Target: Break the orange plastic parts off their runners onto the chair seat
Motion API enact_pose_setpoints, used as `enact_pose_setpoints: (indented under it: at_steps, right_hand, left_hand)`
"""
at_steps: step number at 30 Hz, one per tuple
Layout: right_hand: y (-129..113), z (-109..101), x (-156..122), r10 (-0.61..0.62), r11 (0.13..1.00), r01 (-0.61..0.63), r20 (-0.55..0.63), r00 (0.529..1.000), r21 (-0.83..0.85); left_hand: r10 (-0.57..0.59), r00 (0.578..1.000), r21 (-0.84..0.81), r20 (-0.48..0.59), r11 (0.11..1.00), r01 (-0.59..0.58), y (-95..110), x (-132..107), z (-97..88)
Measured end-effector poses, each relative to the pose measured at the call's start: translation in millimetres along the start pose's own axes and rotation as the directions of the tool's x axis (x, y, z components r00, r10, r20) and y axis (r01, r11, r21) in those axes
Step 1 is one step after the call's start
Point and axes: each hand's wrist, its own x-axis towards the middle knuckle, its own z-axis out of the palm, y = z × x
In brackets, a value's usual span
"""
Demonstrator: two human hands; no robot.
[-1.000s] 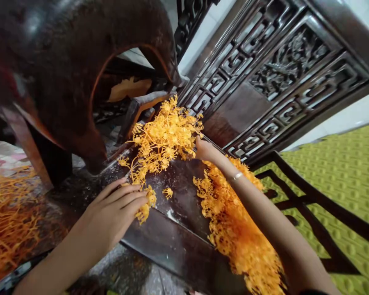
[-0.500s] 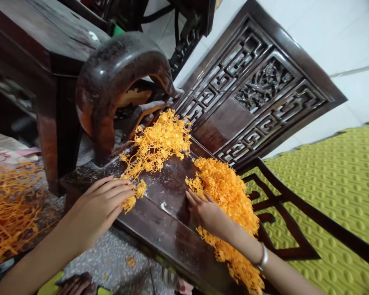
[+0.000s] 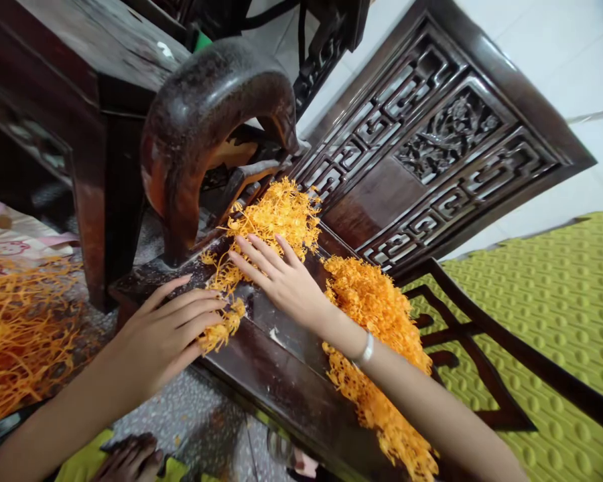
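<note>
My left hand (image 3: pixel 178 331) lies at the near edge of a dark wooden bench seat (image 3: pixel 286 381), its fingers stretched out and the thumb apart. A small bunch of orange flower-like pieces (image 3: pixel 227 327) sits at its fingertips, partly covered. My right hand (image 3: pixel 284 278), a silver bracelet on its wrist, reaches over the seat with fingers spread. Its fingertips are at the near side of a pile of orange flower-like pieces with thin stems (image 3: pixel 286 214); whether they press on it I cannot tell. Under my right forearm spreads a larger orange heap (image 3: pixel 366 301).
A curved wooden armrest (image 3: pixel 218 80) and a carved backrest (image 3: pixel 432 154) border the seat. Loose orange strands (image 3: pixel 20 335) heap on the floor at left. A green bumpy mat (image 3: pixel 557 321) lies at right. A foot (image 3: pixel 130 458) shows at the bottom.
My right hand has moved from the larger heap up and left to the stemmed pile, its fingers spreading. My left hand stays by the small bunch, its thumb now apart. The view has shifted slightly.
</note>
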Motion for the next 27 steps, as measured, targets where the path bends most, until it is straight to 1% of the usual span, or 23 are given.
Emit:
enact_pose_setpoints:
  at_steps: [1, 3, 5, 7, 9, 11, 13, 15, 17, 19, 21, 24, 27]
  right_hand:
    - [6.6, 10.2, 15.2, -0.048, 0.999, 0.048, -0.028, 0.998, -0.024]
    - [18.9, 30.4, 37.6, -0.096, 0.994, 0.094, -0.045, 0.994, -0.052]
    - [28.4, 46.3, 47.6, -0.114, 0.992, 0.112, -0.03, 0.993, -0.054]
    - [35.5, 57.1, 47.4, -0.097, 0.995, 0.096, -0.006, 0.995, -0.036]
    - [42.2, 65.9, 42.8, -0.044, 0.999, 0.044, 0.016, 0.999, -0.01]
    - [50.1, 75.7, 39.9, 0.015, 1.0, -0.015, 0.02, 1.0, 0.012]
    - [59.0, 86.9, 42.3, 0.027, 0.999, -0.027, -0.001, 1.0, 0.027]
    - [68.3, 98.3, 49.2, -0.013, 0.999, 0.013, -0.025, 1.0, 0.03]
    - [77.4, 108.5, 56.9, -0.066, 0.997, 0.067, -0.039, 0.997, 0.028]
    - [86.4, 117.6, 61.8, -0.107, 0.994, 0.109, -0.057, 0.993, 0.029]
    - [95.0, 125.3, 62.7, -0.132, 0.99, 0.136, -0.085, 0.988, 0.042]
    - [104.5, 134.0, 61.2, -0.11, 0.989, 0.12, -0.112, 0.988, 0.083]
    - [109.1, 138.3, 62.5, -0.042, 0.991, 0.057, -0.119, 0.992, 0.124]
  left_hand:
    - [0.002, 1.0, -0.026, -0.03, 1.0, -0.003, 2.8, 1.3, -1.4]
    - [-0.009, 0.995, -0.095, -0.097, 0.995, -0.001, 10.5, 4.4, -2.1]
    - [-0.015, 0.989, -0.175, -0.145, 0.984, -0.011, 20.6, 6.9, 0.8]
    - [0.006, 0.987, -0.238, -0.163, 0.97, -0.045, 30.8, 8.5, 5.7]
    - [0.019, 0.987, -0.286, -0.163, 0.956, -0.065, 38.9, 9.7, 9.8]
    - [-0.004, 0.984, -0.318, -0.177, 0.947, -0.053, 43.8, 11.5, 11.0]
    - [-0.058, 0.979, -0.328, -0.196, 0.945, -0.01, 45.9, 13.6, 9.3]
    - [-0.11, 0.975, -0.327, -0.193, 0.944, 0.042, 46.6, 14.6, 6.6]
    - [-0.14, 0.972, -0.335, -0.189, 0.94, 0.07, 46.9, 13.3, 4.6]
    - [-0.136, 0.97, -0.338, -0.2, 0.939, 0.062, 47.2, 10.0, 3.6]
    - [-0.102, 0.972, -0.317, -0.21, 0.948, 0.031, 47.7, 6.4, 2.8]
    - [-0.051, 0.987, -0.271, -0.153, 0.962, 0.008, 47.9, 2.4, 0.2]
    - [-0.061, 0.995, -0.231, -0.083, 0.972, 0.041, 45.4, -2.0, -3.9]
